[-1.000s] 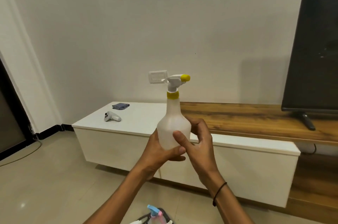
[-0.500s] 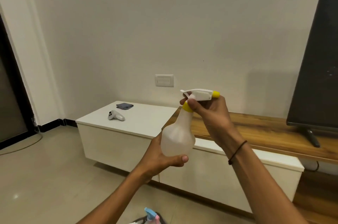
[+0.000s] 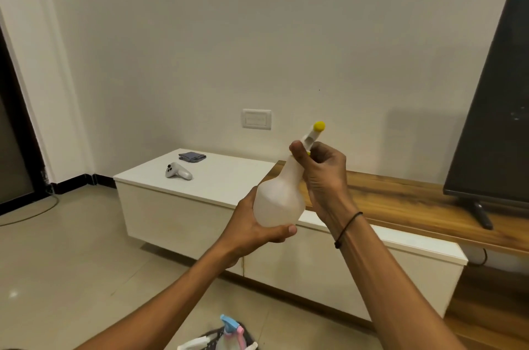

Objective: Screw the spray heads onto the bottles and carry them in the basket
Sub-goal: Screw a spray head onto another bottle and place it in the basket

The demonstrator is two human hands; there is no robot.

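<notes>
In front of the white low cabinet (image 3: 217, 178), the left hand (image 3: 252, 231) is gripping the translucent white plastic bottle (image 3: 279, 201) by its belly to steady it, while the right hand (image 3: 322, 178) is curling its fingers (image 3: 297, 149) around the white spray head with yellow nozzle (image 3: 313, 133), probably for tightening.

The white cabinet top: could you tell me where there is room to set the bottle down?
White cabinet top is bare between the controller and the wooden shelf; its left end, holding the controller and folded cloth, is crowded.
</notes>
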